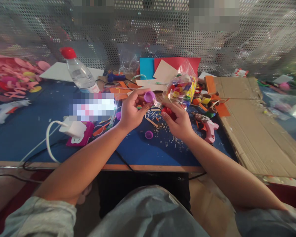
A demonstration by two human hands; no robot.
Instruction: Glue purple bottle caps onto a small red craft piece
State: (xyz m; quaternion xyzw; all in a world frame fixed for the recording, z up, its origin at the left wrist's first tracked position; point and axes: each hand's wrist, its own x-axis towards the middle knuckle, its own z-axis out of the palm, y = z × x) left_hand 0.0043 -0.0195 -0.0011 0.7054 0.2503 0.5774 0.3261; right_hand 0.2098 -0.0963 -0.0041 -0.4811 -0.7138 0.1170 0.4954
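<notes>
My left hand (135, 110) pinches a round purple cap (150, 96) between thumb and fingers, its hollow side facing me. Close by on the right, my right hand (176, 118) is closed around a small red object (167, 111); the fingers cover most of it, so its kind does not show. Below the hands a second purple cap (149, 134) lies on the blue tabletop (138, 151), among white shreds and thin wooden sticks (152, 122). A pink glue gun (210, 128) rests just right of my right hand.
Beyond my hands are a clear bag of colourful caps (180, 87) and paper sheets (165, 74). Leftward stand a water bottle (81, 74) and a power strip (81, 135) with a white plug and cables. Cardboard (256, 125) covers the right side; a white glue gun (8, 110) lies far left.
</notes>
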